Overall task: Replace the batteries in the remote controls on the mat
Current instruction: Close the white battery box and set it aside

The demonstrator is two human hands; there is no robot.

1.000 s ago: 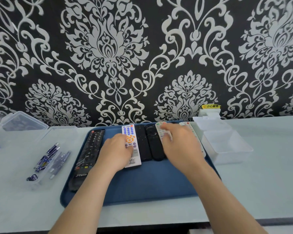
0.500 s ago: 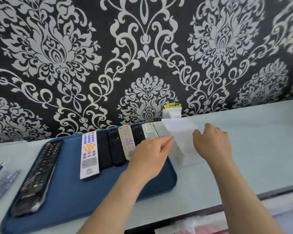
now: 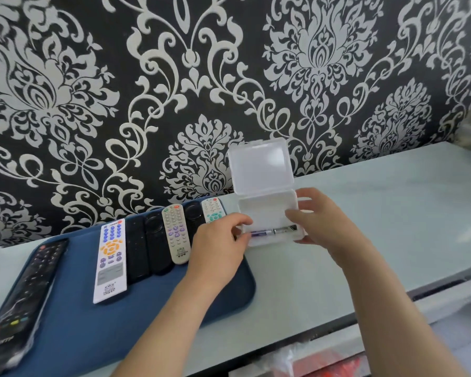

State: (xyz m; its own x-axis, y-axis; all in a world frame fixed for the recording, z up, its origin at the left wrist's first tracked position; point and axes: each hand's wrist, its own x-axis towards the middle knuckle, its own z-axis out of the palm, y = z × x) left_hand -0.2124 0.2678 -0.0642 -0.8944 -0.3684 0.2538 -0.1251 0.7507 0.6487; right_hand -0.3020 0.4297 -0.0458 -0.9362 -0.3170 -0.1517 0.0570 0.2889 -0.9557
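The left hand (image 3: 218,248) pinches a clear box's (image 3: 267,213) left edge; the right hand (image 3: 326,229) grips its right side. Lid (image 3: 261,164) raised, two batteries (image 3: 272,232) inside. Remote controls (image 3: 175,232) lie on the blue mat (image 3: 93,336) alongside.

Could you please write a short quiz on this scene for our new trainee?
1. True or false: the lid of the box stands open.
2. Which hand reaches over the mat?
3. The batteries lie: A in the box, B on the mat, C on a remote.
Key: 1 true; 2 left hand; 3 A.
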